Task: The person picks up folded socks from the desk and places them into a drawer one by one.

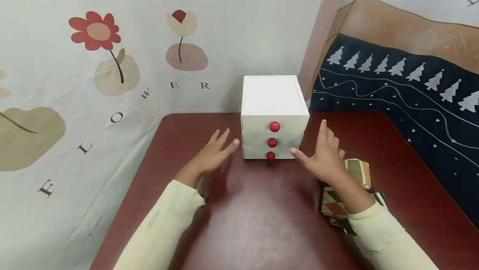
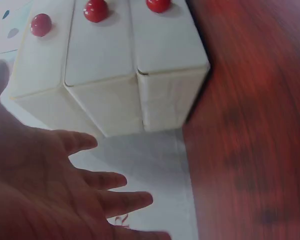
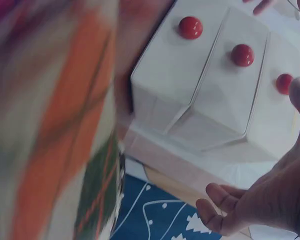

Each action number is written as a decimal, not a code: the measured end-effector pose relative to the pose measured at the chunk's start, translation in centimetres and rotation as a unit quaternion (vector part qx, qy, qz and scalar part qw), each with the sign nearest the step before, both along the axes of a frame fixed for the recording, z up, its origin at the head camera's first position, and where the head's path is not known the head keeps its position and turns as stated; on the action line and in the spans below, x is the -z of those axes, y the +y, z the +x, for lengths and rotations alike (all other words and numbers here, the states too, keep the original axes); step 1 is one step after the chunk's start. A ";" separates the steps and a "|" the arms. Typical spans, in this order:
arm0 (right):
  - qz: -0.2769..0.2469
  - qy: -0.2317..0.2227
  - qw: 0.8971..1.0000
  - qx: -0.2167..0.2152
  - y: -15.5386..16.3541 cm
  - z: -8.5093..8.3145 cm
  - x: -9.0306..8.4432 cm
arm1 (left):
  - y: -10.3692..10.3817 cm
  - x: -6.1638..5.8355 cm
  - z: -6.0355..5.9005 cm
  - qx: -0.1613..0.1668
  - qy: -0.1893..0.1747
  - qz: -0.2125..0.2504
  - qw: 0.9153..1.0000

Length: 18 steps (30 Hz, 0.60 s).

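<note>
Dark red worktop [image 1: 262, 228] against flower-print backdrop | white three-drawer box [image 1: 273, 95] at 12 o'clock, all drawers closed, knobs untouched | left hand [image 1: 215, 153] and right hand [image 1: 323, 157] spread, flanking box, holding nothing | patterned cloth [image 1: 359, 170] at 3 o'clock, not stowed

This looks like a staged corner of a room rather than a lived-in home. Printed cloth backdrops cover the walls: a pale flower sheet [image 1: 112, 53] with the word "FLOWER" fills the left of the frame, and a dark blue sheet with white trees [image 1: 404, 82] hangs at the upper right. A dark red surface [image 1: 247, 220] fills the lower middle, carrying a small white drawer box [image 1: 273, 95].
</note>
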State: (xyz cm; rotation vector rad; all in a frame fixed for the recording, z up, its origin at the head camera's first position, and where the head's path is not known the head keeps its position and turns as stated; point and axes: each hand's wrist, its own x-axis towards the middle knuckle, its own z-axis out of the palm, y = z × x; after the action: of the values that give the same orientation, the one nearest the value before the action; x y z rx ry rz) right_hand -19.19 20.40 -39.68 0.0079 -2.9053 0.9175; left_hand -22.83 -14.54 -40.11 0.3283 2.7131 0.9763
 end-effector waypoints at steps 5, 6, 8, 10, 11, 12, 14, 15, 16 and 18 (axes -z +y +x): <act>-0.033 0.036 0.998 0.037 -1.8 0.1 0.0 | 1.5 -0.7 -2.0 0.029 -0.021 0.164 0.986; -0.042 0.044 0.997 0.043 -2.1 0.0 0.0 | 1.8 -0.9 -2.3 0.024 -0.040 0.197 0.979; -0.066 0.061 0.995 0.054 -2.9 -0.1 0.1 | 2.4 -1.5 -2.7 0.002 -0.085 0.254 0.963; -0.094 0.075 0.991 0.063 -3.7 -0.3 0.3 | 3.0 -2.0 -3.0 -0.026 -0.122 0.288 0.949; -0.110 0.083 0.988 0.065 -4.1 -0.3 0.4 | 3.3 -2.2 -3.2 -0.039 -0.131 0.298 0.945; -0.127 0.089 0.986 0.067 -4.4 -0.4 0.4 | 3.6 -2.4 -3.3 -0.049 -0.133 0.307 0.941; -0.163 0.104 0.979 0.065 -5.1 -0.4 0.6 | 4.1 -2.7 -3.6 -0.068 -0.133 0.322 0.935; -0.176 0.112 0.976 0.062 -5.5 -0.4 0.6 | 4.4 -2.8 -3.8 -0.075 -0.133 0.328 0.932; -0.187 0.120 0.973 0.060 -5.8 -0.4 0.6 | 4.7 -3.0 -4.0 -0.084 -0.133 0.333 0.930; -0.201 0.130 0.969 0.061 -6.5 -0.3 0.6 | 5.2 -3.0 -4.4 -0.099 -0.133 0.342 0.925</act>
State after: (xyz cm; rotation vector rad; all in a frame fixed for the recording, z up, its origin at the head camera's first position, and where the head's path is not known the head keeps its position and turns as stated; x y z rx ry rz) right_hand -19.53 13.93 -40.28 -0.0726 -2.4093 1.3499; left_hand -27.20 -9.38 -37.07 0.0230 2.1105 1.8633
